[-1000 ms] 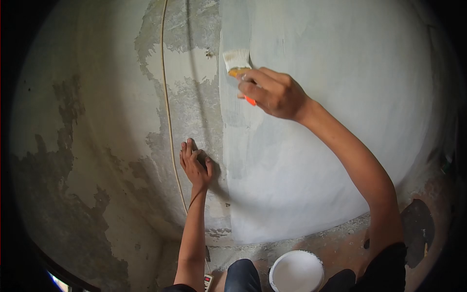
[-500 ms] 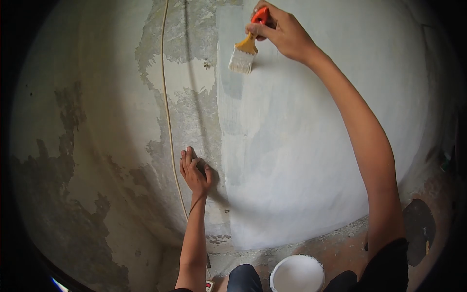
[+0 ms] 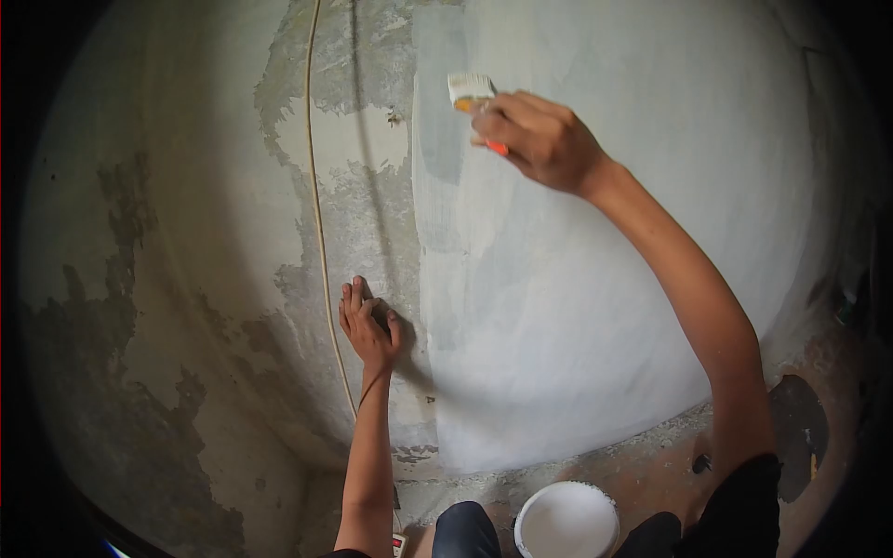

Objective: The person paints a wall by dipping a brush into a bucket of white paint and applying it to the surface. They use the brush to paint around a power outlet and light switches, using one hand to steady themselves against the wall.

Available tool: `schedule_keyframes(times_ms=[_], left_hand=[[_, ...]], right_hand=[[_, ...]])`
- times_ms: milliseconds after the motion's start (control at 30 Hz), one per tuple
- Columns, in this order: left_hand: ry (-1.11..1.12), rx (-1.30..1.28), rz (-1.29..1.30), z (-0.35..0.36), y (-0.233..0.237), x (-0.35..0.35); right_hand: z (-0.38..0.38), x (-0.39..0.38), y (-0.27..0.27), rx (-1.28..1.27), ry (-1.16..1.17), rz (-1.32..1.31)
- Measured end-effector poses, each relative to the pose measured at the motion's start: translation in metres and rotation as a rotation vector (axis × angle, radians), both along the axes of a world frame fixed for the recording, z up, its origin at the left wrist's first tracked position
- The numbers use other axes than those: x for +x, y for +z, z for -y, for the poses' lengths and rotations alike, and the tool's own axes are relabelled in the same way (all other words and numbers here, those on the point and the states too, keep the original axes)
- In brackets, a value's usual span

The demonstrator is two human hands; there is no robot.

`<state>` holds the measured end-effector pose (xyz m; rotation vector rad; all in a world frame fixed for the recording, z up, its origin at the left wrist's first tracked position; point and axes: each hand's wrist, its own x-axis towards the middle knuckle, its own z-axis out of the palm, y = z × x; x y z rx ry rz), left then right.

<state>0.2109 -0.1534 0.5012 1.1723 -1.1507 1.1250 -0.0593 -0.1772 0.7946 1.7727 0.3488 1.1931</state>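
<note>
My right hand [image 3: 544, 139] is closed round the handle of a paintbrush [image 3: 472, 87] in front of the upper wall. The brush's white-coated bristles point up, and a bit of its orange-red handle end shows below my fingers. Fresh white paint [image 3: 577, 279] covers the wall on the right, with a greyer, thinner strip along its left border. My left hand [image 3: 369, 325] rests on the bare, patchy plaster [image 3: 372, 223], fingers extended, just right of a hanging cable [image 3: 319, 205].
A white bucket [image 3: 519, 538] of white paint stands on the floor between my knees [image 3: 465, 532]. A dark round patch [image 3: 798, 437] lies on the floor at right. Part of a power strip [image 3: 399, 543] shows beside my left forearm. Peeling paint marks the left wall [image 3: 167, 418].
My right hand has moved down and turned over, so the bristles that pointed down now point up. My left hand stays on the wall in nearly the same place.
</note>
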Motion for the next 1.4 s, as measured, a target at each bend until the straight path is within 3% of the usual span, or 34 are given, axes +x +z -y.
schedule_keyframes(times_ms=[167, 200, 333, 533, 600, 633, 767, 833, 900, 967, 1033, 1200, 1300, 1333, 1400], left_hand=[[-0.008, 0.004, -0.003, -0.001, 0.001, -0.001], [-0.012, 0.003, -0.001, 0.000, 0.002, -0.001], [-0.013, -0.008, -0.001, -0.002, 0.003, -0.003], [-0.021, -0.021, 0.054, 0.000, 0.003, 0.000], [0.010, -0.046, 0.079, 0.004, 0.002, 0.001], [0.015, -0.046, 0.088, 0.005, 0.002, 0.003], [-0.064, -0.032, 0.065, 0.002, 0.002, -0.003], [-0.065, 0.101, -0.049, -0.016, 0.005, -0.029], [-0.275, 0.267, -0.220, -0.043, -0.006, -0.055], [-0.237, 0.314, -0.424, -0.064, -0.040, -0.086], [-0.314, 0.360, -0.593, -0.086, -0.083, -0.114], [-0.586, 0.431, -1.286, -0.122, -0.161, -0.157], [-0.655, 0.491, -1.498, -0.134, -0.193, -0.178], [-0.592, 0.656, -1.486, -0.138, -0.208, -0.185], [-0.529, 0.980, -1.417, -0.136, -0.221, -0.199]], right_hand=[[-0.009, -0.010, -0.066, 0.069, 0.012, -0.108], [-0.014, -0.017, -0.075, 0.191, 0.035, -0.139], [-0.042, -0.049, -0.122, 0.321, 0.150, -0.049], [-0.055, -0.125, -0.227, 0.827, 0.132, -0.002], [-0.053, -0.146, -0.268, 1.183, 0.127, 0.039], [-0.052, -0.155, -0.291, 1.205, 0.126, 0.024], [-0.056, -0.178, -0.399, 1.723, 0.220, 0.217], [-0.058, -0.185, -0.451, 1.931, 0.386, 0.372], [-0.065, -0.187, -0.494, 2.030, 0.367, 0.355], [-0.075, -0.192, -0.531, 2.158, 0.378, 0.336], [-0.080, -0.195, -0.565, 2.092, 0.158, 0.145], [-0.096, -0.205, -0.612, 2.177, 0.107, 0.032], [-0.096, -0.214, -0.622, 2.285, -0.011, -0.068], [-0.099, -0.218, -0.626, 2.289, -0.013, -0.062], [-0.092, -0.222, -0.631, 2.370, -0.270, -0.168]])
